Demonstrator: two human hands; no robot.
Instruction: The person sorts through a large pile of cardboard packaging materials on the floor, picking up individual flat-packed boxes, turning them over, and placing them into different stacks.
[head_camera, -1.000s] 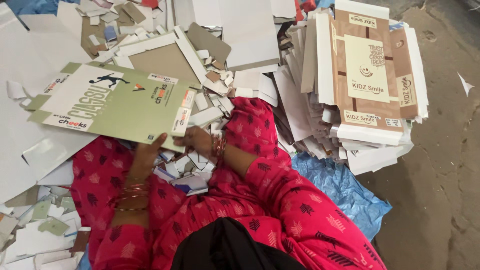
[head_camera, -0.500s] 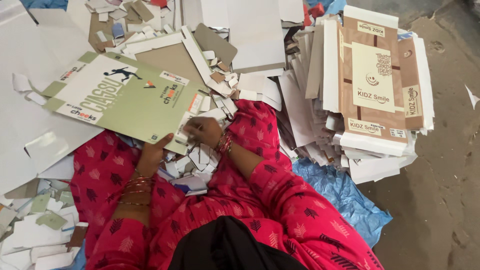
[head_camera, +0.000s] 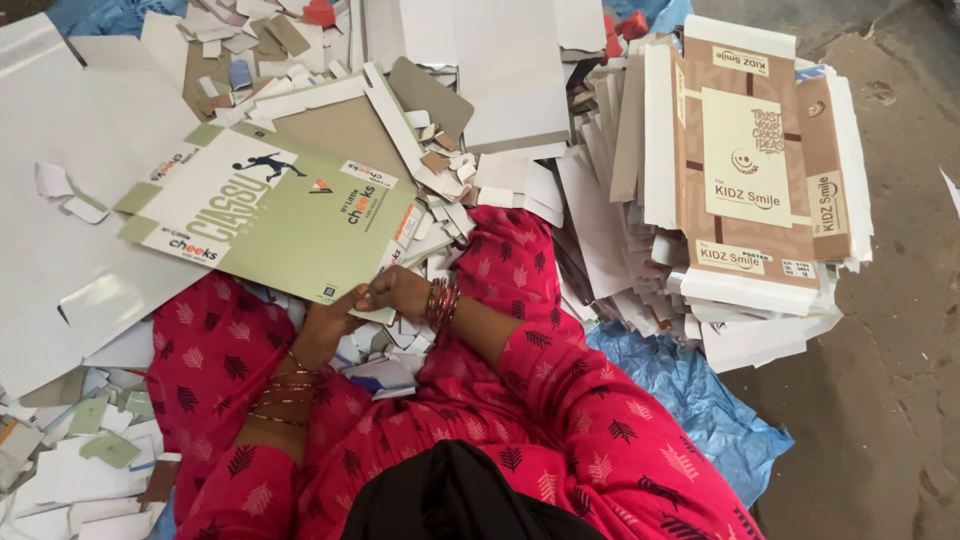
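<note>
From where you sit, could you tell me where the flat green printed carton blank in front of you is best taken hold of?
Probably at its near bottom edge, approached from the lap side. The flat green printed carton blank lies tilted over loose scraps, and that edge overhangs toward the knees. The left hand and right hand already pinch it there; its far edges rest on other white sheets.

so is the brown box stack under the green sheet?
No: the brown box stack lies apart to the right; both hands hold the green sheet.
</note>
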